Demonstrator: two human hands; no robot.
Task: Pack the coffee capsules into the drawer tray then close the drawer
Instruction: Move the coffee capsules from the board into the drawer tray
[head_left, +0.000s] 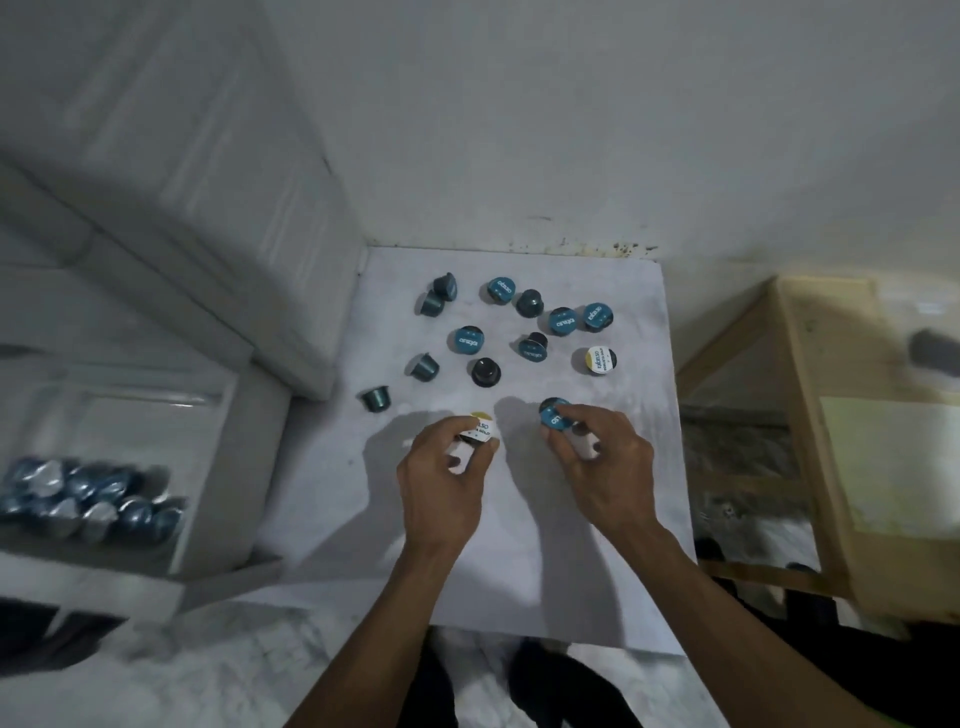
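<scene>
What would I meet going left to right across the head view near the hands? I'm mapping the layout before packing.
Drawer tray with blue capsules → left hand holding a white-and-yellow-lidded capsule → right hand holding a blue-lidded capsule → wooden frame.

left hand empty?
No, the left hand pinches a white-and-yellow-lidded coffee capsule just above the white tabletop.

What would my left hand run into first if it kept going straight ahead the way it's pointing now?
Probably the black capsule standing just beyond the yellow-lidded capsule that the left hand holds, though depth is hard to judge from this view.
</scene>
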